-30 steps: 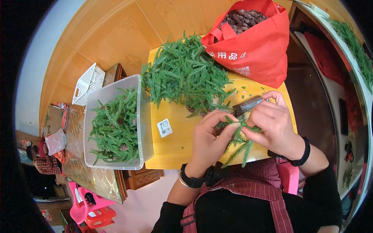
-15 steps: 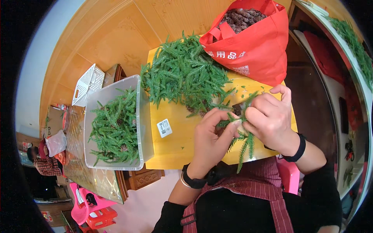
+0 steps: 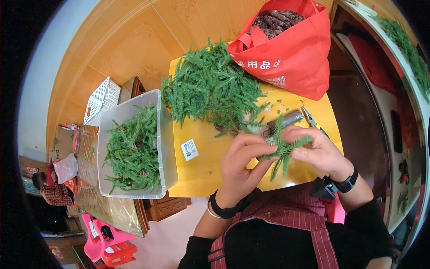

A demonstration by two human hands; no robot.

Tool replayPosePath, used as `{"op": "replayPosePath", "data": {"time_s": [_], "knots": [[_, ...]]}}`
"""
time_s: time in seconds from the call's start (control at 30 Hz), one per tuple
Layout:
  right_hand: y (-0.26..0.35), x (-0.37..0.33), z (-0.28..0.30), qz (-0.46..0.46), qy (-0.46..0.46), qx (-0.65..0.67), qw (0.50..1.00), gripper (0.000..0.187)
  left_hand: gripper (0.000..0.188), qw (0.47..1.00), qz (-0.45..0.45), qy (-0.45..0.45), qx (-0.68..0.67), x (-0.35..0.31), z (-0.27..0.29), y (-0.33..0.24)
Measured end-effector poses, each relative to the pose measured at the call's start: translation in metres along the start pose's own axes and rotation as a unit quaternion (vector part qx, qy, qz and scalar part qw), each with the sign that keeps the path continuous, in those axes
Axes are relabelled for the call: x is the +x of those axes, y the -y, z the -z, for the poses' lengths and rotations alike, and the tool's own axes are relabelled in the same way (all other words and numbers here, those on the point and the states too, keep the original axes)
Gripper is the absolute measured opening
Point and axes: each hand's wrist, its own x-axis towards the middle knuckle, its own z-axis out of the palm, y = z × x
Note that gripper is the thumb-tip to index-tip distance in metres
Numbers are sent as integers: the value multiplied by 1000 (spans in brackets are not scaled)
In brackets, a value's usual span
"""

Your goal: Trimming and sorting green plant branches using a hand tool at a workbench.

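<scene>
A green artificial pine sprig (image 3: pixel 283 150) is held between my two hands over the front of the yellow table (image 3: pixel 201 172). My left hand (image 3: pixel 245 158) pinches it from the left with thumb and fingers. From the other side, my right hand (image 3: pixel 323 154) grips the sprig's right part, fingers bent behind the needles. Whether a pine cone sits within the sprig is hidden. Just beyond my hands lie a dark, shiny bundle (image 3: pixel 290 118) and a pair of pliers (image 3: pixel 309 115). A large heap of green sprigs (image 3: pixel 215 85) covers the far left of the table, with pine cones (image 3: pixel 234 133) at its near edge.
A clear plastic bin (image 3: pixel 168 152) full of sprigs with cones stands left of the table. At the far right rests a red bag (image 3: pixel 291 58) of pine cones. A white label (image 3: pixel 189 149) lies on the table. Another person (image 3: pixel 56 190) is at the far left.
My right hand has turned and lowered, its fingers now around the sprig's right side. The sprig is turned more upright and spread, and the pliers and dark bundle have come into sight.
</scene>
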Motion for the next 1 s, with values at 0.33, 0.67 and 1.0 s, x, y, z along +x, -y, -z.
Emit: {"op": "replayPosePath", "data": {"time_s": [0.33, 0.67, 1.0], "knots": [[11, -6, -6, -54, -31, 111, 992, 29, 24, 994, -90, 11, 63, 0, -1, 2], [5, -5, -18, 21, -143, 37, 989, 16, 24, 993, -48, -19, 102, -1, -8, -6], [9, -2, -15, 228, -172, -299, 911, 16, 9, 902, 314, -19, -297, 2, -12, -14]]}}
